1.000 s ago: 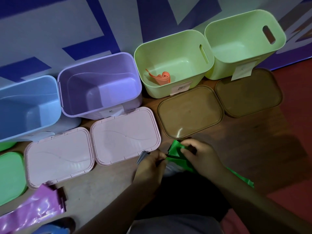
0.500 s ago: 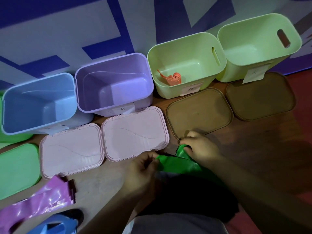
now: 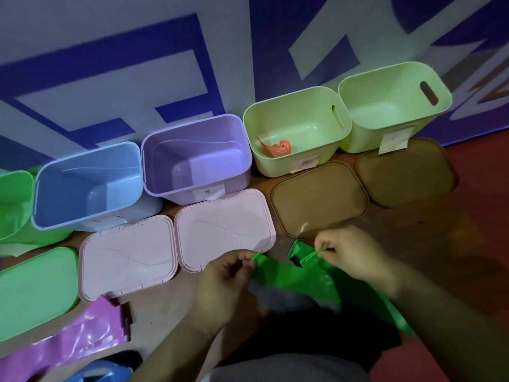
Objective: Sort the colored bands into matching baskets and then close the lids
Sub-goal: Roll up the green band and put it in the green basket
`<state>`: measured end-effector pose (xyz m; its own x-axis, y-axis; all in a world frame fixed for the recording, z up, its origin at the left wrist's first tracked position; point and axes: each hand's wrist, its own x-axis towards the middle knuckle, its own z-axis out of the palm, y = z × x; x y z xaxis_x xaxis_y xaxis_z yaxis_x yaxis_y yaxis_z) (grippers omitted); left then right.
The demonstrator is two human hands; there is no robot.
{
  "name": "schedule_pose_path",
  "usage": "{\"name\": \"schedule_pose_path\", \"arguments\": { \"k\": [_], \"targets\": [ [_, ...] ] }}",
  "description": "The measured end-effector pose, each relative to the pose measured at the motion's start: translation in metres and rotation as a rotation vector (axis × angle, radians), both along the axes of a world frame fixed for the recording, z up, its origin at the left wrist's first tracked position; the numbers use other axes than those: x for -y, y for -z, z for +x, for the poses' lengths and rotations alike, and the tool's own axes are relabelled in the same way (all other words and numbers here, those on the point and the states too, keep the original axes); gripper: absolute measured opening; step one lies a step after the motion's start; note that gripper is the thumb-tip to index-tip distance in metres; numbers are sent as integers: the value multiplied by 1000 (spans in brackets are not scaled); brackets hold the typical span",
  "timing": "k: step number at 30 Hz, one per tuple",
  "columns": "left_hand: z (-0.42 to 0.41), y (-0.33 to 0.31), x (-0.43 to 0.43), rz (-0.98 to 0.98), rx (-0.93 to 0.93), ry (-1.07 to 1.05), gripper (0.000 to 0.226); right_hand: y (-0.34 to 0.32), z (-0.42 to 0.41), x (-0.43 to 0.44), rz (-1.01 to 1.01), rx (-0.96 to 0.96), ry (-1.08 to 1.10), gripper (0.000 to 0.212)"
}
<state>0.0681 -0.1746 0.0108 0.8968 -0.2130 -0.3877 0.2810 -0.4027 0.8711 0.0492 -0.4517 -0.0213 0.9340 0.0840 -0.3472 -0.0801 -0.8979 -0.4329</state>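
I watch from a head-worn camera looking down at a wooden surface [image 3: 165, 312]. Both of the person's hands work on a glossy bright green elastic band [image 3: 300, 279], near centre.

The left hand [image 3: 225, 279] has its fingers curled and pinches the band's left end between thumb and fingertips. The right hand [image 3: 349, 257], also curled, pinches a thin fold at the band's far edge. The rest trails off to the near right, under the right forearm.

A second ago the hands were close together with the band bunched between them. Now they are apart and the band is drawn out flat. I judge it is being straightened or folded before sorting, since it is in no basket yet.

- **Baskets:** five open plastic ones line the far side. From the left they are a bright green basket [image 3: 13, 205], a blue basket [image 3: 82, 188], a purple basket [image 3: 192, 161] and two pale green baskets [image 3: 275, 166] [image 3: 358, 139].
- **Sorted so far:** the left pale green basket holds a rolled orange band [image 3: 275, 148].
- **Lids:** all lie flat in front. They are a green lid [image 3: 35, 290], two pink lids [image 3: 126, 257] [image 3: 225, 224] and two brown translucent lids [image 3: 319, 199] [image 3: 405, 172].
- **Waiting:** a purple band [image 3: 77, 334] and a blue band [image 3: 102, 373] lie near left.

The basket labels are too small to read. By colour, the bright green basket at far left looks like the match.
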Motion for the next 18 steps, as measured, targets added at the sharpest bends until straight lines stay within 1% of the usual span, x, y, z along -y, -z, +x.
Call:
{"name": "schedule_pose_path", "arguments": {
  "k": [4, 7, 10, 14, 18],
  "targets": [
    [-6, -23, 5, -59, 58, 25, 28, -13, -14, 2, 15, 30, 71, 8],
    [-16, -36, 5, -84, 85, 47, 22, -21, -25, -4, -56, 83, 114, 8],
    [-24, -42, 2, -107, 93, 42, 17, -31, -36, -7, -58, 138, 160, 10],
    [-25, -53, -1, -129, 115, 35, 11, -58, -50, -5, -39, 127, 186, 8],
    [-17, -75, 0, -120, 204, 48, 11, -93, -60, 0, 1, 102, 223, 10]
  ]
}}
